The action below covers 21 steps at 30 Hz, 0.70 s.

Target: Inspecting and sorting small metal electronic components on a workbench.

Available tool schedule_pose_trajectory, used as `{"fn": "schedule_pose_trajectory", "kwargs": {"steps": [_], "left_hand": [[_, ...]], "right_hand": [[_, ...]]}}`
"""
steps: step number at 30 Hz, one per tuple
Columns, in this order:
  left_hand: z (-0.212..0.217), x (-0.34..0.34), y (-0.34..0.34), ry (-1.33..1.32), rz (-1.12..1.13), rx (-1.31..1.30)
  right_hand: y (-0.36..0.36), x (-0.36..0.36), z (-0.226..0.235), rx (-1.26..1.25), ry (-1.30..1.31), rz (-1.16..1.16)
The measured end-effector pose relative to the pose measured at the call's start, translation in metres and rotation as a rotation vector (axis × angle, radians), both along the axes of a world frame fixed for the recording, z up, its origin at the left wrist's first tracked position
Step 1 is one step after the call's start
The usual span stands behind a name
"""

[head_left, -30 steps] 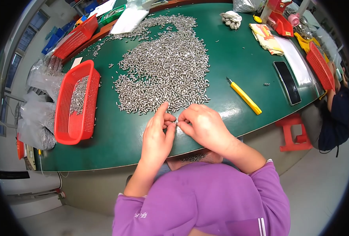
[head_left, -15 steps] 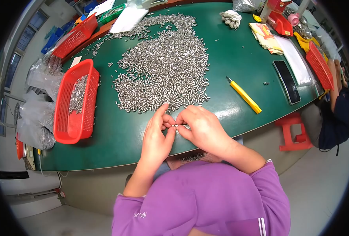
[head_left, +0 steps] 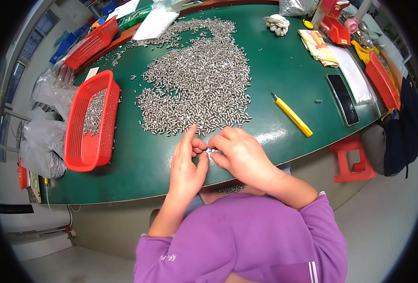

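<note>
A large heap of small silvery metal pins (head_left: 199, 85) with tapered ends spreads over the green table. Just below its near edge, my left hand (head_left: 188, 158) and my right hand (head_left: 242, 152) meet fingertip to fingertip. A few of the metal pins (head_left: 210, 151) show between them, pinched by thumbs and fingers; how many each hand holds is too small to tell. The left index finger points up toward the heap, while its other fingers curl in. My right thumb and index finger close in from the other side.
Left of the heap stands a red plastic basket (head_left: 92, 162) partly filled with pins, beside clear plastic bags (head_left: 41, 146). To the right lie a yellow cutter knife (head_left: 293, 117), a phone (head_left: 343, 100) and a cloth (head_left: 318, 47). A red stool (head_left: 352, 160) and another person (head_left: 402, 132) are beyond the edge.
My fingertips have shifted slightly around the small pins, with both hands staying in nearly the same place. At the far right, the other person's arm has moved.
</note>
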State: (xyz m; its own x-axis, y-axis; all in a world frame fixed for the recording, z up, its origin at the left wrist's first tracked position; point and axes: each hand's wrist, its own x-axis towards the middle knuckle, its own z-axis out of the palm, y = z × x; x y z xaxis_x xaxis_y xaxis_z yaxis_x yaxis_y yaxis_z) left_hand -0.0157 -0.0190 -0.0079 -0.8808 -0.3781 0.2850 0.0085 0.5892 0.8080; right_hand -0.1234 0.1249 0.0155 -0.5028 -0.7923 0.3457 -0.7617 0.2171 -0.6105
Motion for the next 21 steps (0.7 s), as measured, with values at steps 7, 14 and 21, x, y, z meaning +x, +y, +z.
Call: {"fn": "schedule_pose_trajectory", "kwargs": {"steps": [7,14,21], "left_hand": [[-0.0004,0.0005,0.0005,-0.002,0.003,-0.024],[-0.0013,0.0012,0.0004,0.013,0.010,-0.048],[-0.0068,0.0009,-0.0016,0.070,0.068,-0.002]], "right_hand": [[-0.0031,0.0061,-0.0070,-0.043,0.057,-0.033],[-0.0032,0.0048,-0.0088,-0.070,0.070,-0.009],[-0.0012,-0.0010,-0.0032,-0.042,0.004,0.045]]}}
